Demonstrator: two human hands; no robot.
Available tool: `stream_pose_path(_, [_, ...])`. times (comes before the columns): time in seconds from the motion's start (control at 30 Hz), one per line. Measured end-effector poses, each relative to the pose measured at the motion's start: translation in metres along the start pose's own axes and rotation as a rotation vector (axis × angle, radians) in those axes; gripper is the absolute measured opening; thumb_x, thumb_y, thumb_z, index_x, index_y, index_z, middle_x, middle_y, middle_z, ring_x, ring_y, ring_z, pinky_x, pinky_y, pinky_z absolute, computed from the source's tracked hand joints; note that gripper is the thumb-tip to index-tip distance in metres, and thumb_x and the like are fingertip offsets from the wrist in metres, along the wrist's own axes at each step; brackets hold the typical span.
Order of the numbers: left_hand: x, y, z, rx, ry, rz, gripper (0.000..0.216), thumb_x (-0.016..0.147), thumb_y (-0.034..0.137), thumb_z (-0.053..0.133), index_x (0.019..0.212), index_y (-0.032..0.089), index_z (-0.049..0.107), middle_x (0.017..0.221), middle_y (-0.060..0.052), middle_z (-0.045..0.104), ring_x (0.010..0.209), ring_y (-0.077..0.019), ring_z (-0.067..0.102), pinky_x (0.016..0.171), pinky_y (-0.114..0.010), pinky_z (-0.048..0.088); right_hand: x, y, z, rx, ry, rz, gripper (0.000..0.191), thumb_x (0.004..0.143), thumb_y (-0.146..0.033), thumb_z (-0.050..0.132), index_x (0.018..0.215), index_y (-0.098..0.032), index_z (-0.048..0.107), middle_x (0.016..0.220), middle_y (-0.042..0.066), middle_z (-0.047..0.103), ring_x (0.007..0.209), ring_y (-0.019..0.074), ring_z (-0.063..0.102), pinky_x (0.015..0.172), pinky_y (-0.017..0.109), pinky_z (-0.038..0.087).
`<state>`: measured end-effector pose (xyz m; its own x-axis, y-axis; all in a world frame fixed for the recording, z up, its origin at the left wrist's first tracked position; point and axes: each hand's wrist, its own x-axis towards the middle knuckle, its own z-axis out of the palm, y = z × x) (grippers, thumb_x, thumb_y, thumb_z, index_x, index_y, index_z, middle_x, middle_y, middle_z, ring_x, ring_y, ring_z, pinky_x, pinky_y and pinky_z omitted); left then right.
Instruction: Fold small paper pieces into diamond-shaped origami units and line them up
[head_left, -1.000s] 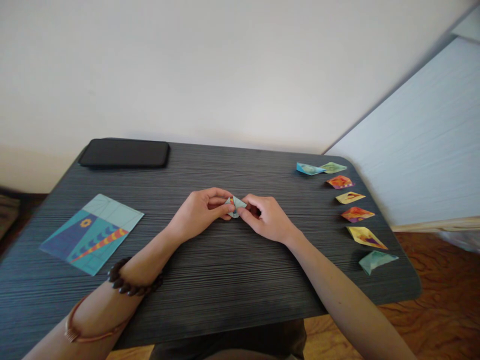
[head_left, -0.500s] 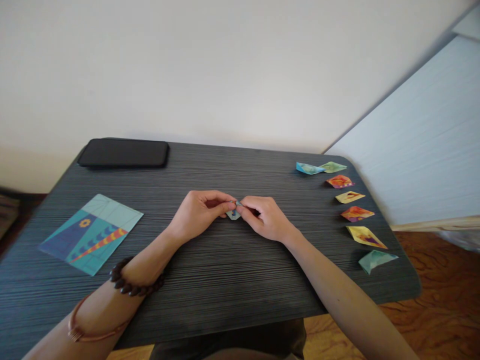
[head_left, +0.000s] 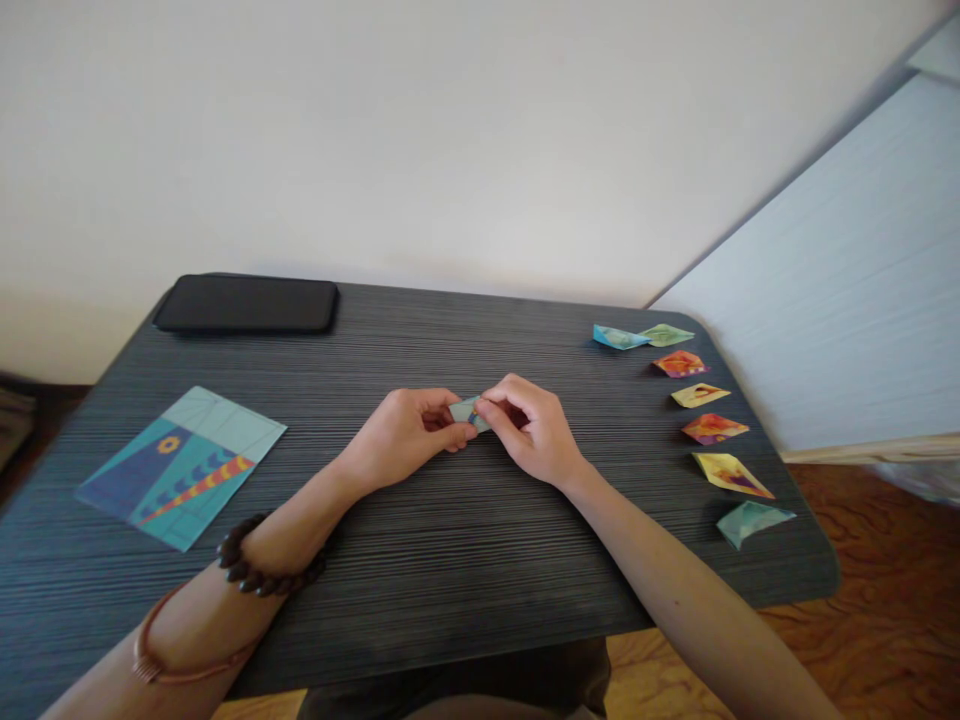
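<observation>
My left hand (head_left: 409, 435) and my right hand (head_left: 529, 428) meet at the middle of the dark striped table (head_left: 450, 560). Both pinch a small folded piece of teal patterned paper (head_left: 466, 412) between their fingertips, just above the tabletop. Most of the piece is hidden by my fingers. A bead bracelet and a thin cord sit on my left wrist.
A flat teal patterned paper sheet (head_left: 180, 465) lies at the left. A black phone (head_left: 247, 304) rests at the far left corner. Several folded paper pieces (head_left: 712, 428) line the right edge. A white panel (head_left: 840, 300) stands to the right of the table.
The folded piece has been pressed smaller and flatter between my fingers. My right hand shifted slightly left and closed over it; my left hand stayed in place.
</observation>
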<state>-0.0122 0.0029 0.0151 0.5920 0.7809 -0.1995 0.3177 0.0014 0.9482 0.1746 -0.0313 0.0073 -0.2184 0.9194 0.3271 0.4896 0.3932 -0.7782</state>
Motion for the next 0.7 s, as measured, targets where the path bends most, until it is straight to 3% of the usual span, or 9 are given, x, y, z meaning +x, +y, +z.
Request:
stream_pose_path(0.27, [0.0015,0.0007,0.0018,0.021,-0.002,-0.005,0.022,0.076,0.039,0.065,0.076,0.017,0.064,0.067,-0.001,0.068,0.064,-0.0135,0.064,0.061,-0.023,0.050,0.0014,0.0023,-0.0011,0.112,0.020,0.123,0.021,0.087,-0.035,0.055,0.080,-0.018,0.064,0.073,0.001,0.060,0.061,0.0100,0.051,0.055,0.024,0.039])
stream_pose_path(0.53, [-0.0007,0.0060,0.0002,0.107,-0.060,0.025,0.026,0.080,0.039,0.060,0.074,0.016,0.069,0.064,-0.002,0.067,0.058,-0.0126,0.061,0.058,-0.023,0.050,0.0013,0.0021,-0.0002,0.131,0.045,0.108,0.023,0.087,-0.036,0.055,0.077,-0.018,0.066,0.072,0.001,0.058,0.060,0.0095,0.049,0.054,0.024,0.038])
stream_pose_path(0.7, [0.0017,0.0051,-0.0012,-0.018,-0.058,-0.018,0.025,0.079,0.039,0.062,0.075,0.015,0.069,0.067,-0.003,0.069,0.060,-0.0125,0.063,0.061,-0.023,0.052,0.0022,0.0058,-0.0010,0.204,0.039,0.147,0.024,0.088,-0.037,0.053,0.081,-0.018,0.067,0.075,0.001,0.060,0.062,0.0097,0.051,0.056,0.024,0.039])
